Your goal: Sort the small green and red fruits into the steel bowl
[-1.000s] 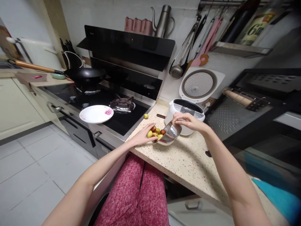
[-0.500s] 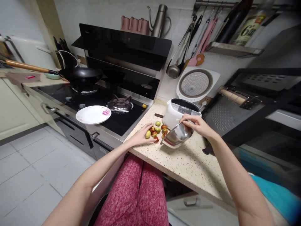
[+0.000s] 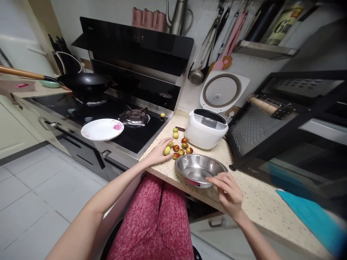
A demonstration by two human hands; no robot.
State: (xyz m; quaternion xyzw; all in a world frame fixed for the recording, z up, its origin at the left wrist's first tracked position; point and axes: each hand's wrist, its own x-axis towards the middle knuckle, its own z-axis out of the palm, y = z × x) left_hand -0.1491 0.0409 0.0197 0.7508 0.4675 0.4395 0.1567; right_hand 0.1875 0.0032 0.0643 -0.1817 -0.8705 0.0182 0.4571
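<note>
Several jujubes (image 3: 181,152), some green and some reddish brown, lie loose on the speckled countertop (image 3: 162,168). My left hand (image 3: 158,153) rests at their left side, fingers stretched out and touching the nearest ones. A shiny steel bowl (image 3: 195,167) is upright at the counter's front edge, with nothing visible inside. Its right rim is pinched by my right hand (image 3: 227,191), thumb and fingers over the edge. Just behind the fruit stands a white rice cooker (image 3: 206,135) with its lid (image 3: 221,92) raised.
A white flowered plate (image 3: 101,129) sits at the stove's front edge. One yellow jujube (image 3: 162,115) lies on the stove by a burner (image 3: 135,115). A black wok (image 3: 86,81) is on the far burner. A dark oven (image 3: 284,137) and blue cloth (image 3: 306,216) are to the right.
My right hand has brought the tilted bowl down and toward me, and it is now upright. The jujubes have spread a little. My left hand stays beside them.
</note>
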